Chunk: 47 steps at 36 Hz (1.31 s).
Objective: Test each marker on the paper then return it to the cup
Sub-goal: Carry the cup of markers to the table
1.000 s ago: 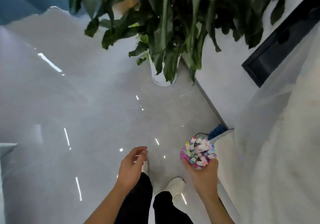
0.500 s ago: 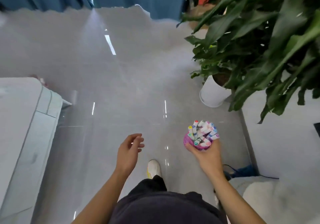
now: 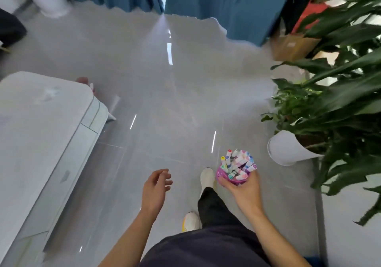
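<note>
My right hand (image 3: 245, 190) grips a pink cup (image 3: 221, 176) from below, carrying it over the grey floor. Several white markers (image 3: 237, 163) with coloured caps stand packed in the cup. My left hand (image 3: 155, 188) hangs free to the left of it, fingers loosely curled and holding nothing. No paper is in view.
A white table (image 3: 41, 132) fills the left side. A potted plant in a white pot (image 3: 286, 149) stands on the right, its leaves reaching over the floor. Blue curtains (image 3: 216, 3) hang at the back, a cardboard box (image 3: 292, 44) beside them. My feet are below on glossy tiles.
The view has swung left as I walk: the plant slid to the right, the white table and curtains came into view. My right hand keeps holding the cup; my left stays empty.
</note>
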Available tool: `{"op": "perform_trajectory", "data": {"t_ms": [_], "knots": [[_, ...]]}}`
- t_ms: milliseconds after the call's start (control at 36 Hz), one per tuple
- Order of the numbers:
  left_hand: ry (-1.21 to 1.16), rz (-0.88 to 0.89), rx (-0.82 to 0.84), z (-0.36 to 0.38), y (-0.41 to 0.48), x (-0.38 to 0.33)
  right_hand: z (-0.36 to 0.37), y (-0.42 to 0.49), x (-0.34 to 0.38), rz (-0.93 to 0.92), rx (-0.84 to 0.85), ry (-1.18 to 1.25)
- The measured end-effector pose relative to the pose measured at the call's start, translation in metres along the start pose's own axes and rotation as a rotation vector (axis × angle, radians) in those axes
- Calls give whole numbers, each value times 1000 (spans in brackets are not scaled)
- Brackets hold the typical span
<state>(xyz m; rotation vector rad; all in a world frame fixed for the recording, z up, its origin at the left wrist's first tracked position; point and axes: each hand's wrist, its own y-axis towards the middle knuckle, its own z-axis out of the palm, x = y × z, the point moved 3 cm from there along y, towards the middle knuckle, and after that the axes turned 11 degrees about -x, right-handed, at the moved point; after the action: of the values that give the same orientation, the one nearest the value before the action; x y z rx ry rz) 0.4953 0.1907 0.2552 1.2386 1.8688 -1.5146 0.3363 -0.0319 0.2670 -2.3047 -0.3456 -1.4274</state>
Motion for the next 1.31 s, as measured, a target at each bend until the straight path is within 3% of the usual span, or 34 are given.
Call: {"op": "perform_trajectory", "data": {"t_ms": [611,972,1306], "knots": [[-191,-73,-276,73,169,-152,151,278,89,-127,239,-98],[-202,-119,-305,62,325,-235,300,373,191,-228,393,-156],[-193,-109,-326,25,452,-319,434,455,259,-220,428,-250]]}}
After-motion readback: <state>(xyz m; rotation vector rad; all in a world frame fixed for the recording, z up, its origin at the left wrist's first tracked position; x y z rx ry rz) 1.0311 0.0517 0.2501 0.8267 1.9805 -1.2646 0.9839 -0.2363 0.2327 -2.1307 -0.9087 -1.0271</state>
